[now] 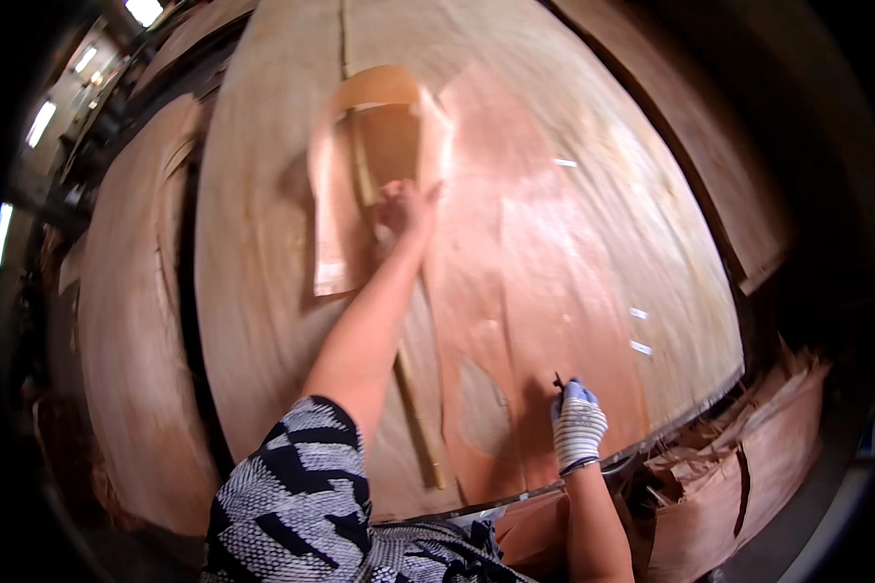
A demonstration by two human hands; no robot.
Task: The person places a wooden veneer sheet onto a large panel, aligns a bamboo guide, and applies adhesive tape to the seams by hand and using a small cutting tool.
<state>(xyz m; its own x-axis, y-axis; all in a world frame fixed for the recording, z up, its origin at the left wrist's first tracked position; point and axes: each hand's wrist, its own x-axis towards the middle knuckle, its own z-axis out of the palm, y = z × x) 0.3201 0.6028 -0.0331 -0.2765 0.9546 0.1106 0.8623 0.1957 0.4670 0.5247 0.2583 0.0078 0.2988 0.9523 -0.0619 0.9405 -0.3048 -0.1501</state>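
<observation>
My bare left hand (406,206) reaches far forward over the pile of thin wood veneer sheets (262,194). It is beside a reddish veneer piece (332,233) that arches up and curls over at its far end. The fingers are blurred, and I cannot tell whether they grip that piece. A narrow pale wooden stick (420,418) lies lengthwise, passing beneath my left forearm. Near the front edge, my right hand (578,428), in a striped white-and-blue glove, is closed on a small dark tool whose kind is unclear. Under it lies a reddish veneer sheet (564,301) with an oval gap (483,408) beside a long split.
More veneer stacks lie to the left (131,321) and far right (690,126), with dark gaps between. Torn veneer scraps (749,476) stand bundled at the lower right. Small white tape pieces (640,347) mark the sheet. Lit lamps (41,123) show at upper left.
</observation>
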